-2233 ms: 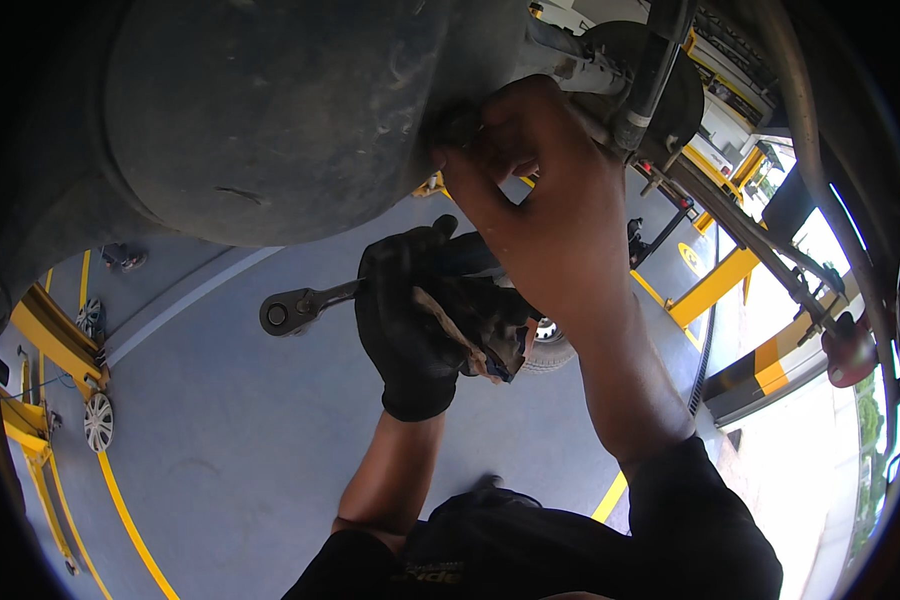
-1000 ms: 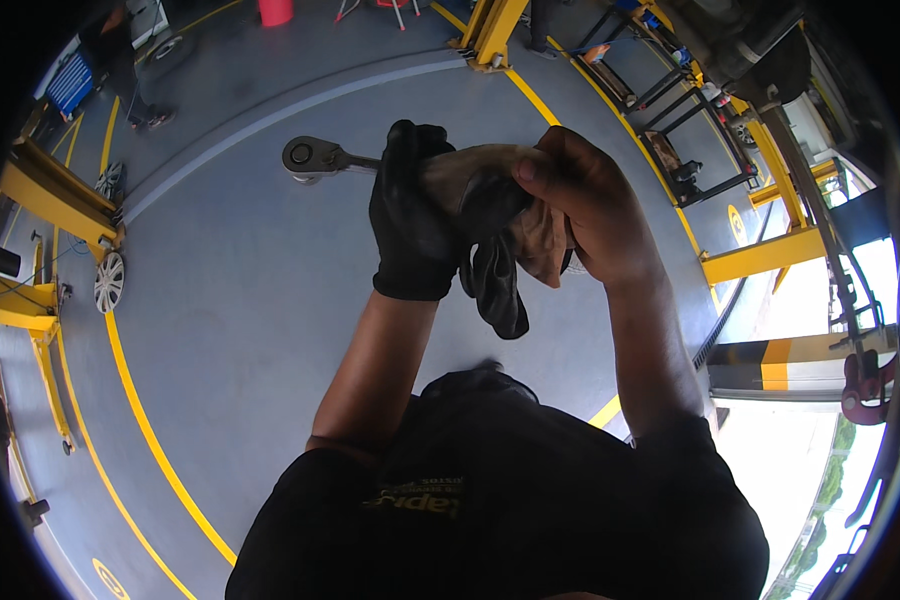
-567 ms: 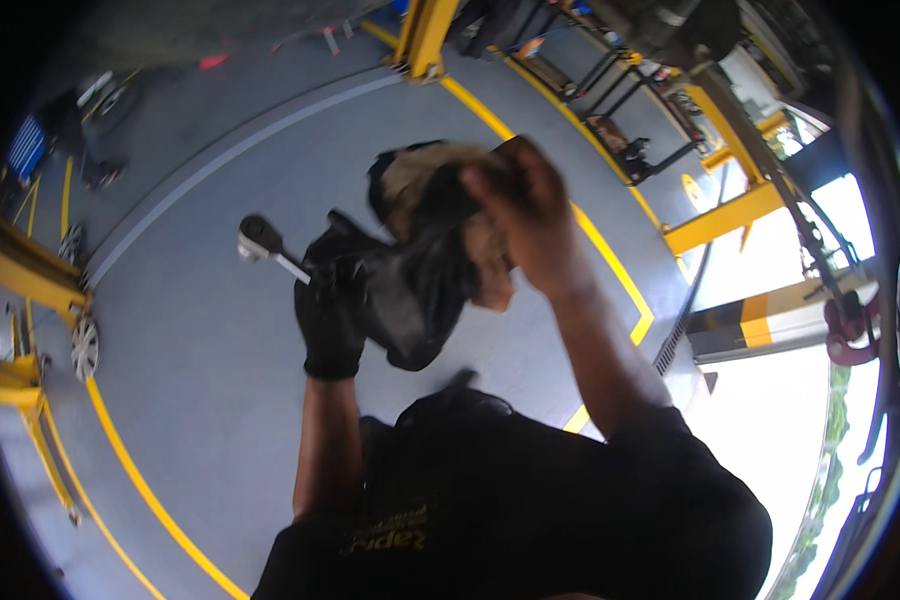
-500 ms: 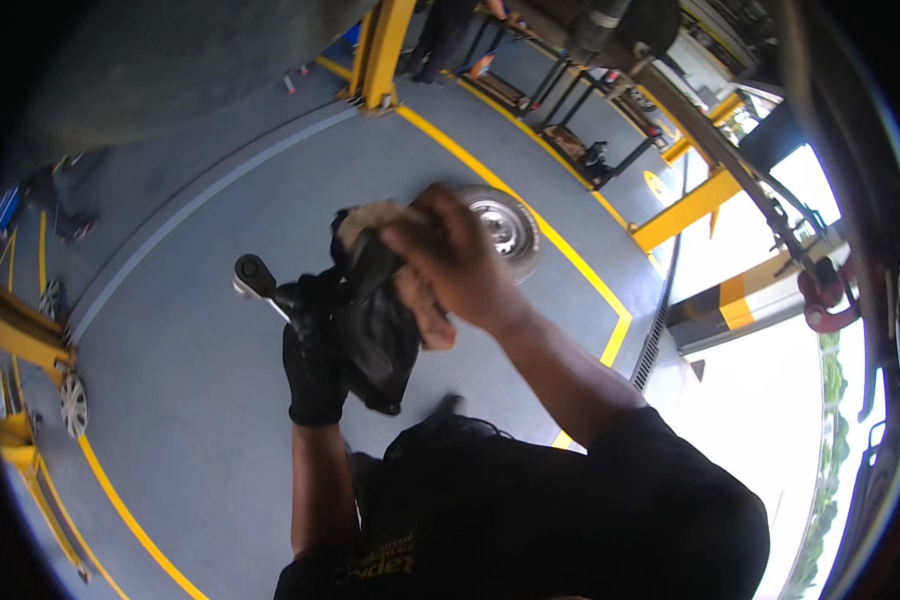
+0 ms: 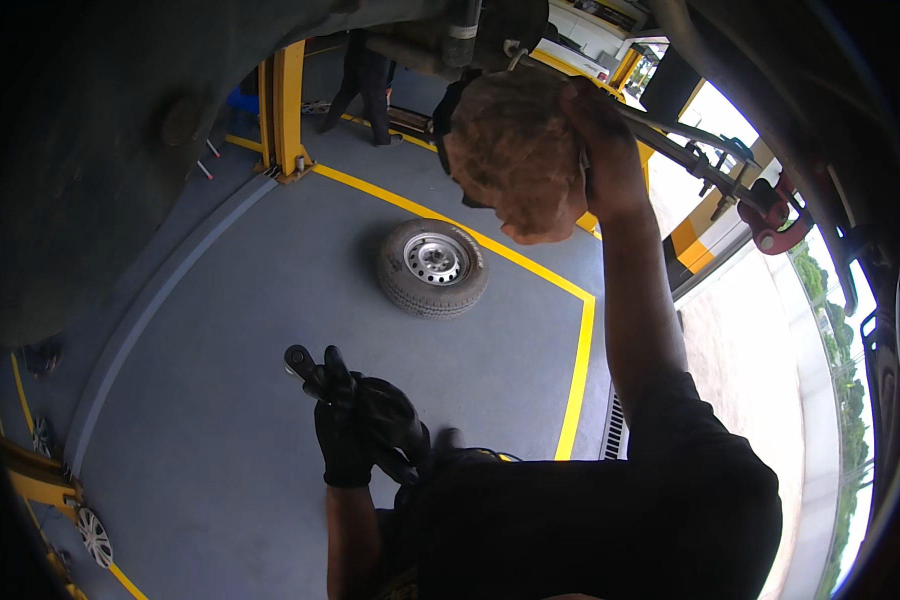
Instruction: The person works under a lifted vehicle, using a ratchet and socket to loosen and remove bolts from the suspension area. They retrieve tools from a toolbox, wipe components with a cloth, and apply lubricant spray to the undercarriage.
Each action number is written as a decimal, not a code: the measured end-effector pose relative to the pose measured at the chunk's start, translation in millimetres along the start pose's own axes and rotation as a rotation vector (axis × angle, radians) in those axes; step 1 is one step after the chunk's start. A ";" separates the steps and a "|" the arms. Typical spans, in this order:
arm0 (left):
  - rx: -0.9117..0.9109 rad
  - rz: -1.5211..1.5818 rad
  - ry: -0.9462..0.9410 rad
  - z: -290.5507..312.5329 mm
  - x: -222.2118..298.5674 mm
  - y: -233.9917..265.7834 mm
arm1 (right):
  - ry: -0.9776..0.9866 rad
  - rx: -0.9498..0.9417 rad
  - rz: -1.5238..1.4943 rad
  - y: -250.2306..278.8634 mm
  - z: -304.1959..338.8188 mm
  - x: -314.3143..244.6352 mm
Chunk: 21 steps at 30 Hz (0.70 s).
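Observation:
My left hand wears a black glove and is closed on a ratchet wrench, its round head poking out past the fingers. A loose black glove is bunched in that same hand. My bare right hand is raised high, gripping a crumpled brown rag. A dark edge shows behind the rag, too hidden to identify. The rag covers part of the vehicle's underside, and I cannot tell whether they touch.
A tyre on a steel rim lies on the grey floor. Yellow lift posts stand at the far left and right. Another person stands beyond. Rods and a red part hang at the right. A wheel cover sits at the lower left.
My right hand has lifted away from the left with the rag, up toward the vehicle's underside. The ratchet and loose glove stay in my left hand, which is lower now.

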<state>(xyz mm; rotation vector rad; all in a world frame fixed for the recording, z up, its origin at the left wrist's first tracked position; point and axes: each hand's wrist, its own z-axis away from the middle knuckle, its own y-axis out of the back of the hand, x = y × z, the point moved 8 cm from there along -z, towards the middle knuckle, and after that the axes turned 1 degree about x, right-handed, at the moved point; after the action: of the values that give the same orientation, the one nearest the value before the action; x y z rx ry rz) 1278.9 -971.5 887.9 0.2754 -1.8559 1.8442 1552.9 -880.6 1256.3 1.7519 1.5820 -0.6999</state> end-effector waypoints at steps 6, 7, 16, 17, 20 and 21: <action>-0.164 0.018 0.122 -14.2 -24.6 -32.5 | 0.031 0.238 0.814 151.0 -131.5 -30.9; -0.134 0.029 0.121 -17.3 -28.7 -36.1 | 0.184 0.111 1.231 151.0 -146.9 -31.2; 0.047 0.141 0.247 -42.1 -59.6 -54.3 | 0.533 0.307 1.737 90.3 -109.5 -38.3; -0.012 0.213 0.234 -46.5 -58.2 -63.5 | 0.552 0.164 1.450 51.2 -71.9 -36.2; -0.221 0.273 0.196 -63.7 -53.9 -96.1 | -0.105 -0.511 0.901 -64.4 60.4 22.8; -0.293 0.126 0.191 -70.4 -53.7 -106.7 | -0.115 -0.687 0.969 -97.1 100.2 36.6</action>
<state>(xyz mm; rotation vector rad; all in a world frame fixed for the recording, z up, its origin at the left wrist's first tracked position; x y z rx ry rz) 1390.6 -920.1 952.0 -0.1190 -2.0106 1.5842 1465.5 -930.6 1152.9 1.6121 0.5997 0.2043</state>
